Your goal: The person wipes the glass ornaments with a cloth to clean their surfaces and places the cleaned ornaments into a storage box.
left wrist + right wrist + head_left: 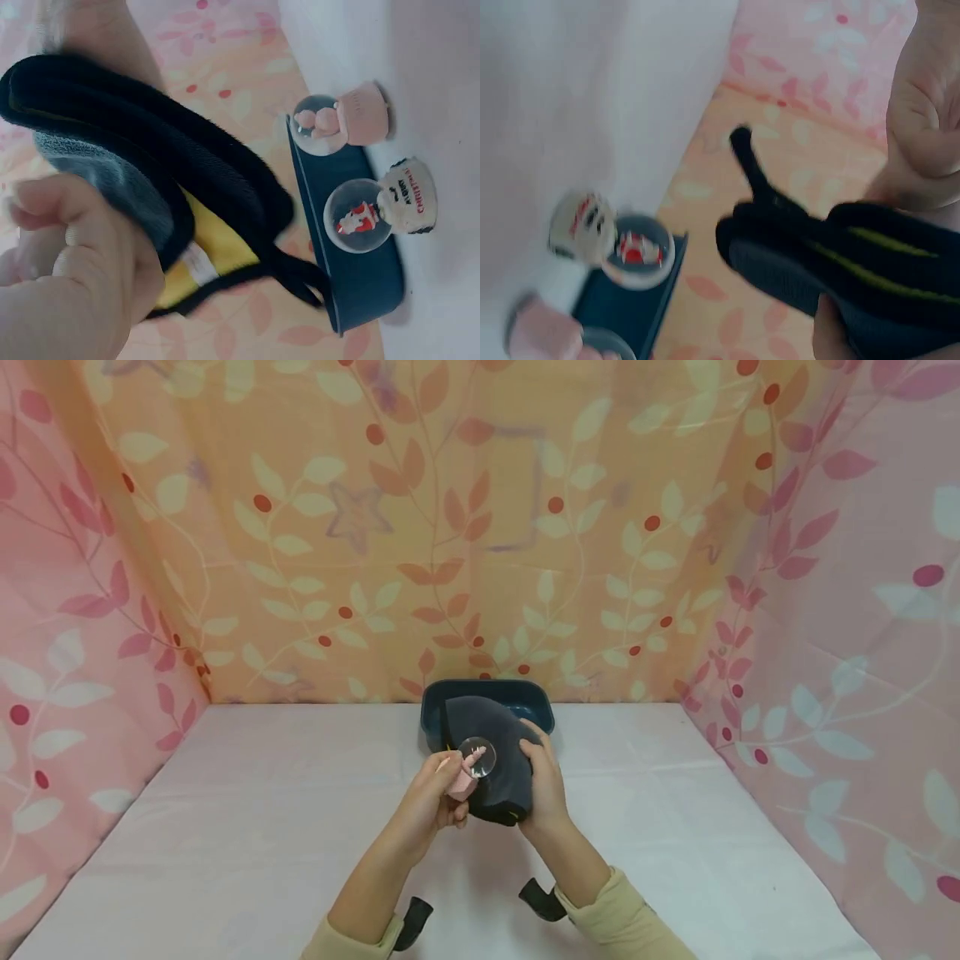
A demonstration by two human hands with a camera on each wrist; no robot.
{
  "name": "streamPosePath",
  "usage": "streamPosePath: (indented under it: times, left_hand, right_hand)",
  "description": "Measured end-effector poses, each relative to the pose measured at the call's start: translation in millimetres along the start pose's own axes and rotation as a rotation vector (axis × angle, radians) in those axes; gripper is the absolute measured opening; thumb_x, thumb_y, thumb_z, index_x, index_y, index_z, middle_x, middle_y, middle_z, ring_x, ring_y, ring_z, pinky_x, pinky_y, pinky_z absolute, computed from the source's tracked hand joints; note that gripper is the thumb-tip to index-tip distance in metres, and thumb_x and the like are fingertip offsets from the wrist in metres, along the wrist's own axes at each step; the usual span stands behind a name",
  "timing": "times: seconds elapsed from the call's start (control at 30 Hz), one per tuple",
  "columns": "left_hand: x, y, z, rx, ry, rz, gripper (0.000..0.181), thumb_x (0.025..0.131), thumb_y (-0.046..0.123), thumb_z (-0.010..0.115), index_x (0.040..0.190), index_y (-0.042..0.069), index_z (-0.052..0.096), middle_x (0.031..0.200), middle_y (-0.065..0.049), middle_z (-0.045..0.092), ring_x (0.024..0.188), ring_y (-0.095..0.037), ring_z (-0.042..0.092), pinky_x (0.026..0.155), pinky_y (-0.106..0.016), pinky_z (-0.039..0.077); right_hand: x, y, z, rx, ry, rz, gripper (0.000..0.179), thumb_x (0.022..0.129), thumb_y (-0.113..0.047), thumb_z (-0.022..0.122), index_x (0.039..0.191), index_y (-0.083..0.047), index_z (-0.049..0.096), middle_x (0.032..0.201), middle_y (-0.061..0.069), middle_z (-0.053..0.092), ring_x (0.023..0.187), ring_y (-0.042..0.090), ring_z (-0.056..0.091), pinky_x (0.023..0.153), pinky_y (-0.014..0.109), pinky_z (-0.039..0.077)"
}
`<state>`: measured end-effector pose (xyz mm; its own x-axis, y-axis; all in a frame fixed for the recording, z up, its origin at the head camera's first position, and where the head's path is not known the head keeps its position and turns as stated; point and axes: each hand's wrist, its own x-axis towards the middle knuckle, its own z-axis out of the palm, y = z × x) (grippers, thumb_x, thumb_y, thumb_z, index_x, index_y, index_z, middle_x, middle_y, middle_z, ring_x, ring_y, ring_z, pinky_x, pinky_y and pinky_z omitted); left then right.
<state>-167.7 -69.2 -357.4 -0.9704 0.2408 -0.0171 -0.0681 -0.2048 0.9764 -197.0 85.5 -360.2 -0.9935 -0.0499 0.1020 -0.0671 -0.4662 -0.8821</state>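
Between thumb and fingers my left hand [431, 793] grips a pink snow globe [462, 783], its clear ball tilted up with a pink figure inside. My right hand [547, 768] holds a folded dark grey cleaning cloth [491, 718] just behind the globe. The cloth has black edging, a yellow side, a white tag and a loop, as the left wrist view shows. In that view my left hand [82, 262] is near, its globe not plainly visible. The head view does not show whether cloth and globe touch.
A dark blue tray [551, 714] stands at the table's back edge. In front of it, in the left wrist view, are another pink snow globe [364, 114] and a white-based Christmas snow globe [411, 196]. Patterned curtains [300, 568] enclose the white table [262, 827].
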Motion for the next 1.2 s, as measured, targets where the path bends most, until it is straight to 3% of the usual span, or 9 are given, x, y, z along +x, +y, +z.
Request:
streamPosePath:
  times: [0.13, 0.27, 0.4, 0.5, 0.63, 0.8, 0.93, 1.07, 1.2]
  left_hand:
    - [1.7, -2.1, 3.5, 0.025, 0.066, 0.024, 0.042, 0.100, 0.025, 0.055, 0.124, -0.003, 0.037, 0.080, -0.005, 0.048, 0.062, -0.013, 0.045, 0.059, -0.025, 0.039]
    - [2.2, -5.1, 5.5, 0.034, 0.104, 0.042, 0.039, 0.098, 0.018, 0.059, 0.124, -0.003, 0.040, 0.084, -0.003, 0.050, 0.068, -0.013, 0.046, 0.060, -0.025, 0.037]
    - [3.3, -6.8, 4.4, -0.037, 0.042, 0.031, 0.041, 0.103, 0.029, 0.045, 0.132, 0.004, 0.031, 0.098, -0.004, 0.045, 0.074, -0.014, 0.041, 0.062, -0.025, 0.032]
    - [3.6, -7.7, 3.7, -0.100, 0.002, 0.012, 0.044, 0.106, 0.041, 0.031, 0.132, 0.005, 0.028, 0.099, -0.004, 0.042, 0.076, -0.014, 0.039, 0.064, -0.026, 0.030]
    - [2.7, -9.1, 3.6, -0.157, -0.001, -0.009, 0.048, 0.105, 0.045, 0.031, 0.127, 0.002, 0.037, 0.095, -0.003, 0.046, 0.078, -0.014, 0.041, 0.067, -0.027, 0.032]
    - [1.2, -9.8, -0.4, -0.183, -0.124, -0.021, 0.051, 0.103, 0.053, 0.024, 0.116, 0.012, 0.052, 0.087, -0.001, 0.052, 0.071, -0.013, 0.045, 0.063, -0.026, 0.034]
    - [2.5, -10.6, -5.4, -0.177, -0.211, 0.039, 0.058, 0.101, 0.055, 0.013, 0.100, 0.022, 0.060, 0.074, 0.003, 0.051, 0.059, -0.009, 0.042, 0.058, -0.024, 0.034]
    - [4.9, -10.8, -3.1, -0.116, -0.149, 0.118, 0.051, 0.104, 0.051, 0.016, 0.102, 0.017, 0.054, 0.068, 0.001, 0.047, 0.054, -0.009, 0.039, 0.055, -0.025, 0.034]
    - [5.0, -9.8, 3.5, -0.021, -0.041, 0.139, 0.045, 0.106, 0.044, 0.019, 0.117, 0.004, 0.038, 0.078, -0.005, 0.046, 0.055, -0.012, 0.039, 0.055, -0.024, 0.036]
  right_hand:
    - [-3.6, 0, -4, -0.114, 0.020, -0.237, 0.042, 0.098, -0.014, 0.037, 0.139, -0.009, 0.037, 0.138, 0.012, 0.040, 0.114, 0.020, 0.051, 0.089, 0.027, 0.046]
    - [-6.9, 7, -6, -0.357, -0.093, -0.539, 0.046, 0.092, -0.005, 0.044, 0.137, 0.000, 0.036, 0.134, 0.019, 0.039, 0.109, 0.019, 0.050, 0.086, 0.024, 0.046]
    - [-4.6, 18, -7, -0.536, -0.225, -0.779, 0.051, 0.085, 0.007, 0.047, 0.135, 0.002, 0.035, 0.120, 0.026, 0.049, 0.094, 0.016, 0.054, 0.074, 0.026, 0.049]
    - [-1.0, 24, -7, -0.599, -0.231, -0.879, 0.054, 0.081, 0.009, 0.051, 0.132, -0.001, 0.039, 0.110, 0.024, 0.056, 0.086, 0.018, 0.055, 0.068, 0.030, 0.050]
    - [2.9, 26, -6, -0.670, -0.206, -1.015, 0.046, 0.082, 0.001, 0.054, 0.127, -0.001, 0.045, 0.105, 0.022, 0.058, 0.083, 0.027, 0.056, 0.071, 0.035, 0.051]
    - [10.3, 24, -5, -0.748, -0.237, -1.242, 0.030, 0.096, -0.018, 0.052, 0.123, -0.005, 0.049, 0.107, 0.023, 0.053, 0.087, 0.031, 0.053, 0.076, 0.035, 0.049]
    - [17.6, 22, -2, -0.819, -0.310, -1.418, 0.027, 0.097, -0.018, 0.050, 0.123, -0.009, 0.051, 0.113, 0.025, 0.055, 0.104, 0.037, 0.053, 0.086, 0.043, 0.049]
    - [20.5, 22, -1, -0.854, -0.291, -1.464, 0.026, 0.097, -0.016, 0.049, 0.122, -0.008, 0.052, 0.111, 0.023, 0.058, 0.106, 0.040, 0.052, 0.086, 0.046, 0.050]
    - [17.7, 27, 0, -0.789, -0.202, -1.323, 0.029, 0.092, -0.012, 0.052, 0.120, -0.006, 0.052, 0.106, 0.025, 0.054, 0.090, 0.034, 0.054, 0.077, 0.039, 0.050]
